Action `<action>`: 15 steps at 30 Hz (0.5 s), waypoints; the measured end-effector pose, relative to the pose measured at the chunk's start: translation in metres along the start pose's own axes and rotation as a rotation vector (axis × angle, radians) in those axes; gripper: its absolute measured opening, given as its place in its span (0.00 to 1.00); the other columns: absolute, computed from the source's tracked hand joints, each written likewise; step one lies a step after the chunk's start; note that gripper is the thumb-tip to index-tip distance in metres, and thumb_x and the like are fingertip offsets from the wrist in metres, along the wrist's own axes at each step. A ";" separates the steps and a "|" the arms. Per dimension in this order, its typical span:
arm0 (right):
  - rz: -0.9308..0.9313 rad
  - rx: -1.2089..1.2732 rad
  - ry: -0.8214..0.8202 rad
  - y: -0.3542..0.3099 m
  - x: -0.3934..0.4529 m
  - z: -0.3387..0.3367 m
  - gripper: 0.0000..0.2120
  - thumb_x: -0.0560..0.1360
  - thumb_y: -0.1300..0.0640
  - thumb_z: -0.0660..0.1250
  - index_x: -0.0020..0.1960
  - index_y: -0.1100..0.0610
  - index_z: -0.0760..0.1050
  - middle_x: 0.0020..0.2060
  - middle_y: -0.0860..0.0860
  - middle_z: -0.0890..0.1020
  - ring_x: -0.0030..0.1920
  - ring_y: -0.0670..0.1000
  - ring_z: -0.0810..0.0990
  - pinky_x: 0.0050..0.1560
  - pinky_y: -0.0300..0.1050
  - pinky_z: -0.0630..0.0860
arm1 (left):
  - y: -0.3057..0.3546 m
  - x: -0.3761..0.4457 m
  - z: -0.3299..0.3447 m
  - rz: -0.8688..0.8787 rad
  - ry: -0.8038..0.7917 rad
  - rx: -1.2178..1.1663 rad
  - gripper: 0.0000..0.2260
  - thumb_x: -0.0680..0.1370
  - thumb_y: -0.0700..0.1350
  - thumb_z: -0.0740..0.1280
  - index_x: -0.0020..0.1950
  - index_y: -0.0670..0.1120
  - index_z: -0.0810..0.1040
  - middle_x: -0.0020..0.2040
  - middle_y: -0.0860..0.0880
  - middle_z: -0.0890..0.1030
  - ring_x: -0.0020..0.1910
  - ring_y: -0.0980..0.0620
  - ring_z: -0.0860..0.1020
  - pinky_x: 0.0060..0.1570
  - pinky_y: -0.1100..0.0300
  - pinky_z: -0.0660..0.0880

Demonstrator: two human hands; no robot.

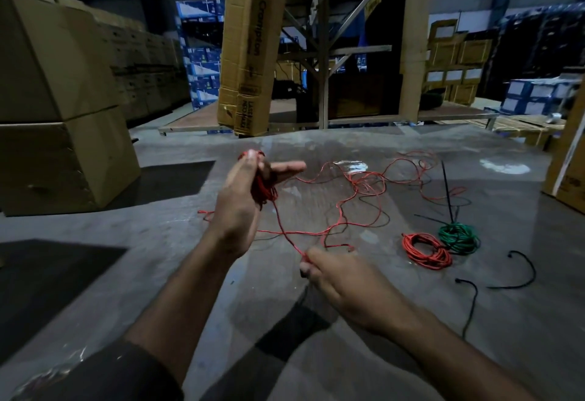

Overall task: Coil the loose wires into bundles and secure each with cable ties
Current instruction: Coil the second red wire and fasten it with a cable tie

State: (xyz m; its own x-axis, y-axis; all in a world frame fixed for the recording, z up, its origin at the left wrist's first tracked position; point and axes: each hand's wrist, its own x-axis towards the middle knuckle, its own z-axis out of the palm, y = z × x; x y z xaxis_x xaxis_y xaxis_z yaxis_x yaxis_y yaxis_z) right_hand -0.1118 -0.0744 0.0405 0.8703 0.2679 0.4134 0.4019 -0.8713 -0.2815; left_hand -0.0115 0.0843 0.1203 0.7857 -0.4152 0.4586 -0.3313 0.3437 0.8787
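My left hand [242, 201] is raised above the floor with several turns of red wire [264, 190] wound around its fingers, the thumb sticking out to the right. From that coil a strand runs down to my right hand [335, 280], which pinches it between fingertips. The remaining loose red wire [367, 185] sprawls tangled across the floor beyond. A finished red bundle [425, 250] and a green bundle [459, 237] lie side by side at the right. Black cable ties [448, 191] lie near them.
The grey concrete floor [348, 353] is glossy. Two more black cable ties [519, 270] lie at the right. Stacked cardboard boxes [60, 109] stand at the left, a tall carton [247, 45] leans ahead, and shelving with boxes [449, 61] fills the back.
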 end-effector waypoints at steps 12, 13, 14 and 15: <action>0.044 0.004 0.589 0.010 0.026 -0.041 0.16 0.80 0.41 0.60 0.45 0.52 0.73 0.38 0.46 0.73 0.35 0.46 0.72 0.33 0.49 0.73 | -0.012 -0.030 0.017 -0.225 -0.197 0.349 0.18 0.85 0.50 0.54 0.40 0.46 0.73 0.36 0.43 0.66 0.31 0.50 0.64 0.31 0.59 0.61; 0.056 0.008 0.593 0.012 0.025 -0.040 0.16 0.80 0.40 0.60 0.45 0.52 0.73 0.38 0.46 0.73 0.35 0.46 0.72 0.33 0.49 0.74 | -0.013 -0.031 0.016 -0.242 -0.220 0.267 0.19 0.84 0.51 0.54 0.37 0.49 0.74 0.35 0.45 0.65 0.30 0.51 0.62 0.30 0.60 0.60; 0.064 0.017 0.596 0.014 0.025 -0.038 0.17 0.80 0.39 0.58 0.45 0.52 0.72 0.38 0.46 0.72 0.35 0.46 0.72 0.33 0.50 0.73 | -0.014 -0.031 0.014 -0.263 -0.252 0.174 0.19 0.84 0.52 0.55 0.36 0.49 0.74 0.33 0.47 0.63 0.29 0.52 0.60 0.28 0.61 0.58; 0.073 0.028 0.593 0.015 0.025 -0.037 0.18 0.80 0.38 0.57 0.44 0.52 0.71 0.38 0.46 0.72 0.35 0.46 0.72 0.32 0.50 0.73 | -0.014 -0.031 0.012 -0.294 -0.281 0.078 0.18 0.84 0.52 0.55 0.37 0.48 0.73 0.32 0.49 0.60 0.27 0.54 0.57 0.26 0.62 0.55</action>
State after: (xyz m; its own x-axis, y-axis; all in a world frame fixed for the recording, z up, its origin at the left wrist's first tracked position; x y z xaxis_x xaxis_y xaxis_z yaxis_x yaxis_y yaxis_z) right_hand -0.0943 -0.0961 0.0785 0.5917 -0.0743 0.8028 0.3617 -0.8655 -0.3466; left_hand -0.0377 0.0821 0.0957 0.6832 -0.7035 0.1959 -0.1613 0.1162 0.9800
